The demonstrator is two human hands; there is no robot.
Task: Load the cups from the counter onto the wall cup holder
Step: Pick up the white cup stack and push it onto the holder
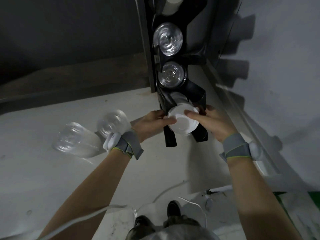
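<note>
A black wall cup holder [194, 54] runs up the wall ahead of me. Two of its slots hold stacks of clear plastic cups [168, 38], the lower stack [172, 74] just beneath the upper. At the bottom slot a stack of white cups [182, 124] points toward me. My left hand [152, 122] grips its rim from the left, and my right hand [210, 122] grips it from the right. Two stacks of clear cups [74, 138] lie on the white counter [52, 179] to the left, the nearer stack [112, 122] beside my left wrist.
A white cup stack [172, 6] fills the holder's top slot. A grey wall [285, 66] stands to the right, with a ledge [256, 135] running along it. My shoes [173, 207] and the floor show below the counter edge. A white cable [166, 189] hangs there.
</note>
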